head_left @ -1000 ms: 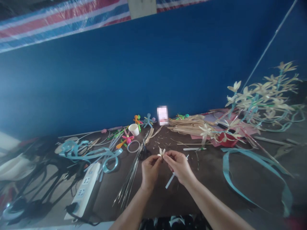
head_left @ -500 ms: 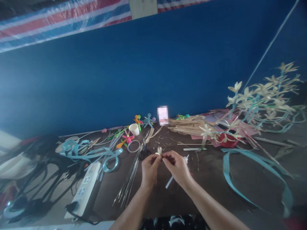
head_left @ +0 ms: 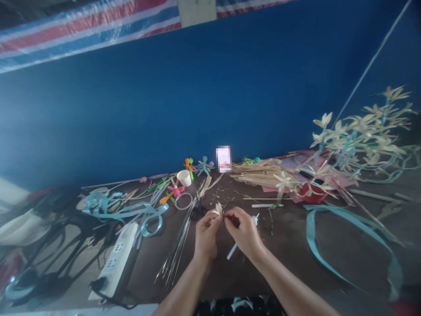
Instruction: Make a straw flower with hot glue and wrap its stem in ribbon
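Note:
Between my hands is a small cream-coloured flower with pointed petals, like the ones on the bunch at the right. My left hand pinches it at the base between thumb and fingers. My right hand is closed close against it, thumb and fingertips pinched at the flower's lower end; whatever fine piece they hold is too small to make out. Scissors lie just beyond my left hand. Thin metal wires are spread to its left. A white strip lies partly under my right hand.
A power strip and blue ribbon lie at the left. A white cup and a tape ring stand further back. Dried husk strips, finished cream flowers and a ribbon loop occupy the right.
The flower has tilted slightly to the left, and my left hand has turned a little with it. Both hands stay together in nearly the same place.

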`<state>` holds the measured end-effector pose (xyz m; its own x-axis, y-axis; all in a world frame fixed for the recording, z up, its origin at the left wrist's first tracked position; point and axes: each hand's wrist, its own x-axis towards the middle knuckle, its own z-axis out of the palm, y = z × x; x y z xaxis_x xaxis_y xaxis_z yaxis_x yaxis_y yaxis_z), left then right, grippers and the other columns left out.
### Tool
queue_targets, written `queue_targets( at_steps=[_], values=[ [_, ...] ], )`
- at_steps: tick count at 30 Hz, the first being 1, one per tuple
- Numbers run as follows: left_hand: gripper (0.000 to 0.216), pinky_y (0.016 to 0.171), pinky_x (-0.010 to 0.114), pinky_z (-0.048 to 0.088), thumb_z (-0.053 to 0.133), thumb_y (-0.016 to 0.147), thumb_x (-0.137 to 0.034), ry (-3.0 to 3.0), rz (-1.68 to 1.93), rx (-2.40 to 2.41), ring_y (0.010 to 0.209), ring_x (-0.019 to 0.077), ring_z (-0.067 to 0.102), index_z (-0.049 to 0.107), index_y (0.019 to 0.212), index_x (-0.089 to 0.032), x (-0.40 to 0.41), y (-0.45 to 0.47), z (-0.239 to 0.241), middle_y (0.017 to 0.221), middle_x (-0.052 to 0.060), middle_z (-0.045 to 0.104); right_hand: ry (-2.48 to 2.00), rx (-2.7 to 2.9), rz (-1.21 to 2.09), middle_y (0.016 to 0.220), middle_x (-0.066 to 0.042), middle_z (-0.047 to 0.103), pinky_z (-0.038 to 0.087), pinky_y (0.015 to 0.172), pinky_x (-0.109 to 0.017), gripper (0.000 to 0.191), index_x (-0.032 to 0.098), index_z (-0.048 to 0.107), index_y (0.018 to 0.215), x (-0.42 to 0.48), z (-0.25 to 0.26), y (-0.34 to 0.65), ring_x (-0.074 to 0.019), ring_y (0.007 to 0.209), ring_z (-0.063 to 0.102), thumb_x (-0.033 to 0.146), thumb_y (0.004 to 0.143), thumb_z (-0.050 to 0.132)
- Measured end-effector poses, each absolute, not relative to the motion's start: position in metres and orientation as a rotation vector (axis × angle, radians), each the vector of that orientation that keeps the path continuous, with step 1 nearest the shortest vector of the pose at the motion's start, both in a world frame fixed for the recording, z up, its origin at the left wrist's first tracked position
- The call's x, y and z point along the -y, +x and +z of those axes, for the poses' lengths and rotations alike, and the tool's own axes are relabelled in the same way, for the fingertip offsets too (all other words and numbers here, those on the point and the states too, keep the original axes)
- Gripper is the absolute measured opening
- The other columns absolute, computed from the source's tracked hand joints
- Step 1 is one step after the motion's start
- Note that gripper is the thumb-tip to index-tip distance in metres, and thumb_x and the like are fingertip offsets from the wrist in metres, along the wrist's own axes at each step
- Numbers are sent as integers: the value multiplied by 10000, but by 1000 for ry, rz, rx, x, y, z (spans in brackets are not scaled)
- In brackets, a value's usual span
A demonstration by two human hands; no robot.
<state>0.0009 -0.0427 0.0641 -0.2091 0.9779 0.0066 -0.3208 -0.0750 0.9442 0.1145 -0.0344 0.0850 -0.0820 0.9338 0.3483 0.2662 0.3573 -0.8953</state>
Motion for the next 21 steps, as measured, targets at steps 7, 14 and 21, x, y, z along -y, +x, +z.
queue_targets(
  at_steps=[7, 14, 21],
  values=[
    [81, 820, 295, 367, 644, 652, -204, 938, 1530, -1091, 895, 181, 539, 612, 601, -150, 45, 4, 70, 733, 21, 602, -1150, 1538, 895, 608, 17, 530, 386, 513, -192, 66, 170, 544, 677, 32, 82, 115, -106, 536, 480, 186, 715, 493],
    [120, 653, 244, 385, 626, 671, -253, 1249, 1401, -1291, 691, 138, 516, 653, 658, -137, 40, -3, 74, 733, 25, 588, -1193, 1511, 943, 550, 37, 490, 346, 472, -174, 56, 168, 539, 648, 28, 79, 117, -88, 493, 435, 182, 681, 496],
    [99, 635, 233, 373, 623, 677, -236, 1369, 1306, -1189, 691, 139, 503, 669, 691, -150, 37, -10, 84, 708, 22, 571, -1152, 1450, 1064, 542, 29, 480, 327, 442, -176, 85, 157, 532, 636, 24, 78, 120, -86, 477, 421, 210, 684, 486]
  ],
)
